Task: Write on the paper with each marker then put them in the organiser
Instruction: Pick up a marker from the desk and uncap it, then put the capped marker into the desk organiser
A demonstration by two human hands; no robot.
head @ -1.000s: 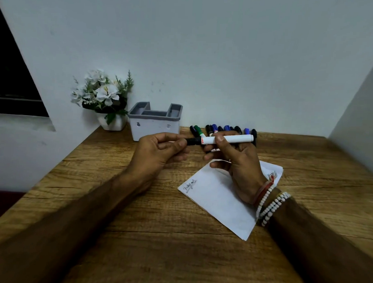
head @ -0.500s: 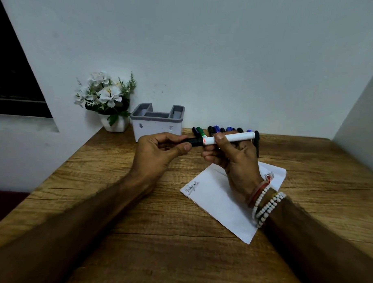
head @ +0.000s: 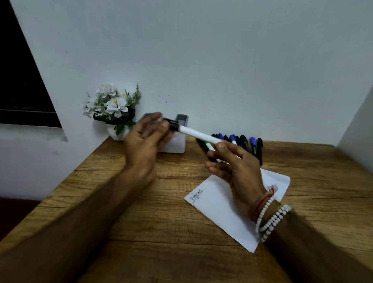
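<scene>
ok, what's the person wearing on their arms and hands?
Both forearms are bare, with no sleeves or gloves in view. The left hand wears nothing visible. By the right hand, the wrist carries red-orange thread bands and several loops of white bead bracelets.

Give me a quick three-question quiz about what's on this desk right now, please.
1. True or false: the white marker is held by both hands.
2. Which side of the organiser is the flower pot on: A left, B right?
3. Fill in: the loose markers lie against the ____.

Key: 1 true: left hand at the black end, right hand on the barrel. 2 A. 3 wall.
</scene>
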